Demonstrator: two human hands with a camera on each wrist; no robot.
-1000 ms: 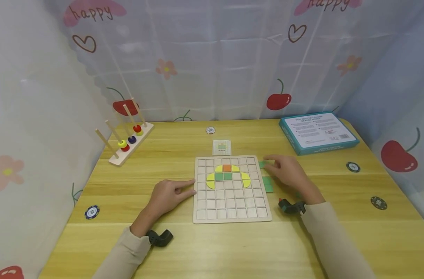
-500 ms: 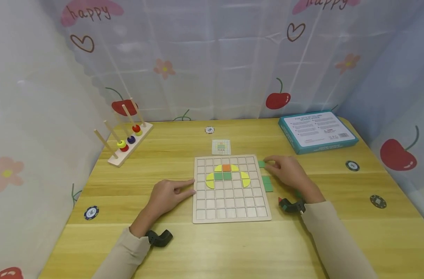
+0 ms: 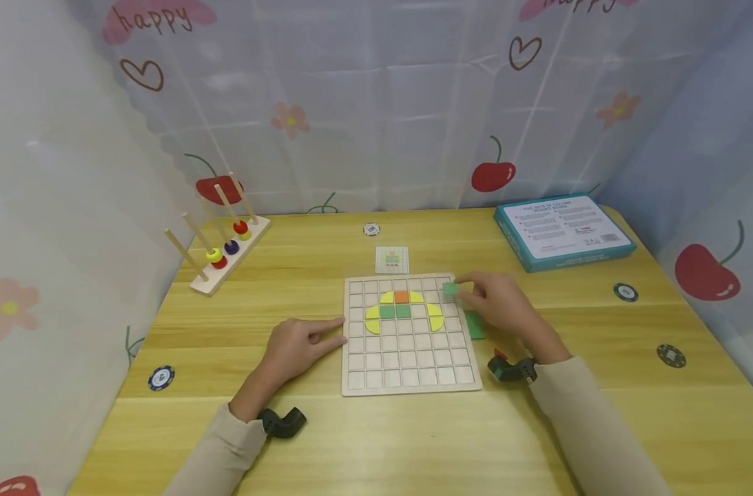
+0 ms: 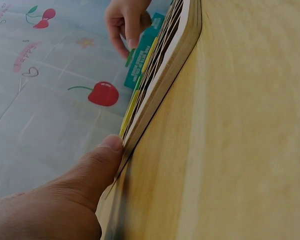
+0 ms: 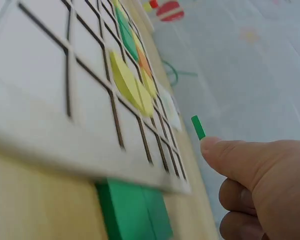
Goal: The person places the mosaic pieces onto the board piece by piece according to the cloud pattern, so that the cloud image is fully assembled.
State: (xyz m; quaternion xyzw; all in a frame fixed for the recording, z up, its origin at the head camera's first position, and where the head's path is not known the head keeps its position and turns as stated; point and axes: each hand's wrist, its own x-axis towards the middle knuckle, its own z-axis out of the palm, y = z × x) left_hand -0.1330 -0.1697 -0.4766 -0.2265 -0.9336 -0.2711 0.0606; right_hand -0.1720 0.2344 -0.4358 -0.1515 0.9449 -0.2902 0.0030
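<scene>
In the head view, a right hand (image 3: 499, 301) pinches a green tile (image 3: 450, 290) left of its fingertips, over a grid board's (image 3: 410, 379) far right corner; left wrist, the left hand's (image 4: 60, 202) straight thumb touches the board's edge, gripping nothing; right wrist, the tile hangs clear.

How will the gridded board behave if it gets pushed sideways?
The gridded board shows a layered, wood-like edge, so it should stay stiff. Lying broad and flat on the table, it will probably slide rather than tip. The yellow pieces stand slightly proud, so a jolt might shift them.
</scene>
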